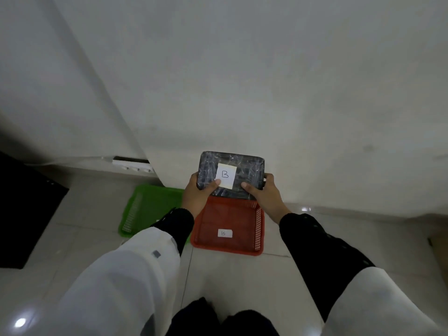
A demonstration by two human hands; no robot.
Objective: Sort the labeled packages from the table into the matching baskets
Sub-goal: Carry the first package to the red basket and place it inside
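A dark wrapped package (231, 174) labelled B is gripped at both ends by the left hand (197, 194) and right hand (264, 194), seemingly above the red basket (228, 248) marked B.

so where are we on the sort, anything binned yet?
Done: nothing visibly binned. The red basket labeled B looks empty, and the visible part of the green basket shows no package. In hand: left hand and right hand hold the dark wrapped package with a B label above the red basket's far edge. Left: lower it into the red basket. The table isn't in view, so remaining packages can't be counted.
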